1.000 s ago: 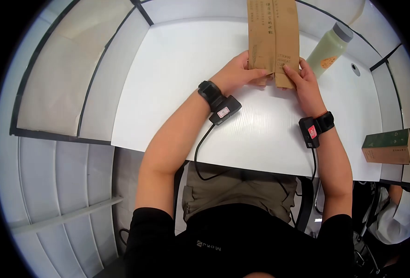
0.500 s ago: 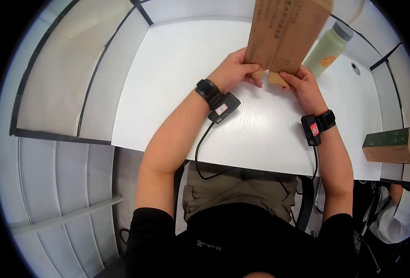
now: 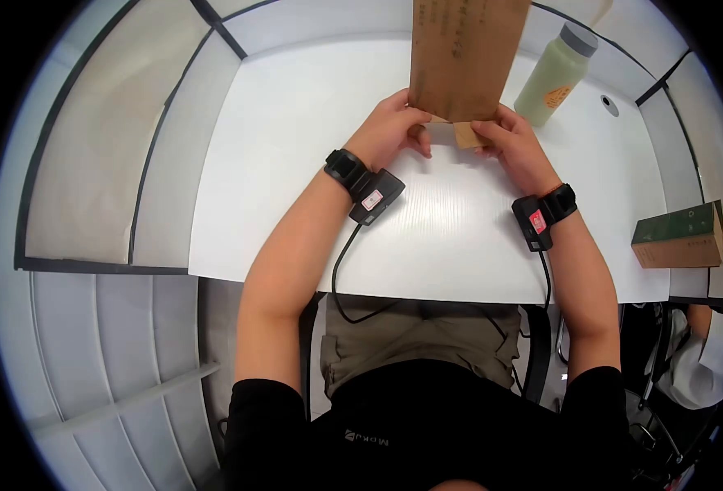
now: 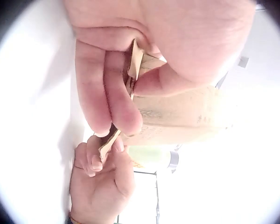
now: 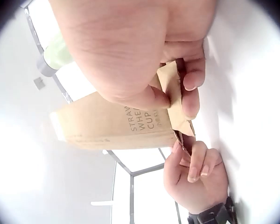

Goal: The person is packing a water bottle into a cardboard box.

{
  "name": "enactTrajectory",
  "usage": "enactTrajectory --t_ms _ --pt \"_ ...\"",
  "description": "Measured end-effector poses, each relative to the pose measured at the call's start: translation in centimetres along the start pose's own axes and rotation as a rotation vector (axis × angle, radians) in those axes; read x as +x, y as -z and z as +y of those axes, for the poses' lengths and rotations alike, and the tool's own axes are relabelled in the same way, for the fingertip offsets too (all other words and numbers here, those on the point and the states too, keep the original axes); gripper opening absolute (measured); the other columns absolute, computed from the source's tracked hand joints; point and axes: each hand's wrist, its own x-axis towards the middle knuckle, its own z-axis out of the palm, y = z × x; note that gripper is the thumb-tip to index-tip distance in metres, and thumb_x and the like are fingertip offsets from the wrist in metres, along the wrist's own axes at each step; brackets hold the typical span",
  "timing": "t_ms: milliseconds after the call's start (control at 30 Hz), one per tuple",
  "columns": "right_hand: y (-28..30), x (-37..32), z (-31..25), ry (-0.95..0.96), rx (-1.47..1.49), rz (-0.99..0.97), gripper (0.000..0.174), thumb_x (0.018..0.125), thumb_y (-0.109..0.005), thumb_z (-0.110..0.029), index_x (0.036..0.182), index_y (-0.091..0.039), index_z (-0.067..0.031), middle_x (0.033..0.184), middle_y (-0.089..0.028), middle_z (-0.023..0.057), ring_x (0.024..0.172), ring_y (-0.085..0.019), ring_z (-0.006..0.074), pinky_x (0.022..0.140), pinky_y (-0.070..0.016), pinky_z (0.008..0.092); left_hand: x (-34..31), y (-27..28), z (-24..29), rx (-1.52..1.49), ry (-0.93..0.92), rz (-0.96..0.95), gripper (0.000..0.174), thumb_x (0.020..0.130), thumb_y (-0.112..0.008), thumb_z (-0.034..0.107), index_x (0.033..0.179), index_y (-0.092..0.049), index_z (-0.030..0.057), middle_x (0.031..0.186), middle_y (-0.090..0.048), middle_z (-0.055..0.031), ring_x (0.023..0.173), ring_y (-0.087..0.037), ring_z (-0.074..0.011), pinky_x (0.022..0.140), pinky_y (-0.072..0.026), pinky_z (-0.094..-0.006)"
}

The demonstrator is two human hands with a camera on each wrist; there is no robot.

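Note:
A brown cardboard box with printed writing is held up over the white table, its flapped end toward the person. At that end's left corner, my left hand grips it between thumb and fingers. My right hand pinches a flap at the right corner. In the left wrist view, the left hand's fingers curl under the cardboard edge. The right wrist view shows the right thumb pressed on the flap and the words "STRAW WHEAT CUP" on the box.
A pale green bottle with a grey lid stands behind the right hand. A green and brown box lies at the table's right edge. Low partitions surround the white table. Black cables hang from both wrist cameras.
The box has tilted and turned, its printed face shifting, and both hands have stayed on its flapped end. The head view has shifted slightly, so everything sits a little further left.

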Motion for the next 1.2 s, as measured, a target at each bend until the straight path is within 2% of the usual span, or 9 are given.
enactTrajectory --t_ms 200,333,400,600,700,900,1000,1100,1200 --pt "0.0 0.2 -0.1 0.038 -0.039 -0.046 0.049 0.095 -0.066 -0.017 0.139 -0.051 -0.0015 0.112 -0.066 0.0061 0.089 -0.061 0.0117 0.077 -0.0510 0.0268 -0.9 -1.2 0.0 0.320 -0.101 -0.020 0.050 0.098 -0.061 0.014 0.139 -0.039 -0.0044 0.116 -0.065 -0.0138 0.081 -0.069 -0.0185 0.068 -0.0580 -0.0328" --pt "-1.1 -0.5 -0.3 0.149 -0.159 -0.024 0.052 0.093 -0.066 -0.016 0.140 -0.049 -0.0010 0.108 -0.066 0.0068 0.086 -0.061 0.0129 0.074 -0.0505 0.0267 -0.4 -1.2 -0.3 0.361 -0.072 -0.047 0.050 0.097 -0.065 0.017 0.138 -0.042 0.0002 0.116 -0.065 -0.0124 0.088 -0.070 -0.0201 0.070 -0.0583 -0.0324" --pt "-1.0 -0.2 0.4 0.144 -0.159 -0.025 0.048 0.093 -0.064 -0.016 0.137 -0.051 -0.0010 0.105 -0.066 0.0067 0.084 -0.061 0.0136 0.073 -0.0503 0.0267 0.0 -1.0 -0.2 0.332 -0.007 -0.073 0.051 0.097 -0.066 0.021 0.139 -0.043 0.0025 0.118 -0.064 -0.0121 0.088 -0.070 -0.0206 0.072 -0.0584 -0.0326" --pt "-0.4 0.0 0.2 0.058 -0.111 -0.041 0.035 0.099 -0.060 -0.022 0.127 -0.057 -0.0024 0.099 -0.067 0.0057 0.079 -0.062 0.0131 0.072 -0.0508 0.0272 -0.6 -1.5 0.4 0.284 -0.042 -0.086 0.057 0.098 -0.066 0.032 0.141 -0.041 0.0027 0.123 -0.063 -0.0134 0.089 -0.070 -0.0219 0.072 -0.0591 -0.0336" --pt "-0.3 0.2 0.5 0.048 -0.072 -0.016 0.033 0.102 -0.058 -0.026 0.126 -0.059 -0.0028 0.098 -0.068 0.0061 0.076 -0.062 0.0129 0.070 -0.0513 0.0275 -0.8 -2.0 0.6 0.244 -0.012 0.045 0.062 0.098 -0.066 0.034 0.142 -0.038 0.0013 0.122 -0.063 -0.0146 0.088 -0.070 -0.0230 0.072 -0.0599 -0.0346" --pt "-0.4 0.4 0.2 0.006 -0.021 -0.018 0.034 0.103 -0.057 -0.028 0.126 -0.059 -0.0025 0.097 -0.069 0.0066 0.073 -0.064 0.0137 0.068 -0.0520 0.0279 -0.5 -2.0 0.7 0.133 0.036 0.009 0.070 0.098 -0.064 0.030 0.148 -0.024 0.0003 0.116 -0.065 -0.0184 0.085 -0.072 -0.0252 0.072 -0.0621 -0.0362" --pt "-0.5 0.4 0.3 -0.001 -0.049 0.006 0.033 0.101 -0.060 -0.023 0.127 -0.058 -0.0016 0.096 -0.069 0.0060 0.074 -0.064 0.0135 0.068 -0.0522 0.0279 -0.6 -1.8 0.5 0.200 0.026 -0.036 0.067 0.097 -0.058 0.015 0.151 -0.022 0.0014 0.117 -0.065 -0.0165 0.092 -0.071 -0.0258 0.077 -0.0610 -0.0366" --pt "-0.6 0.2 0.2 0.074 -0.109 -0.012 0.033 0.098 -0.064 -0.018 0.126 -0.059 -0.0007 0.096 -0.069 0.0052 0.074 -0.063 0.0130 0.068 -0.0517 0.0276 -0.5 -1.3 -0.4 0.260 -0.079 -0.072 0.071 0.094 -0.057 0.004 0.153 -0.017 0.0025 0.118 -0.065 -0.0163 0.093 -0.072 -0.0263 0.079 -0.0611 -0.0368" --pt "-0.3 0.2 0.6 0.107 -0.149 -0.065 0.030 0.096 -0.067 -0.016 0.120 -0.063 0.0000 0.094 -0.069 0.0044 0.074 -0.062 0.0119 0.067 -0.0501 0.0269 -0.5 -1.5 -0.8 0.242 -0.132 -0.035 0.062 0.095 -0.059 0.002 0.150 -0.028 0.0018 0.119 -0.066 -0.0152 0.093 -0.072 -0.0244 0.079 -0.0608 -0.0356"
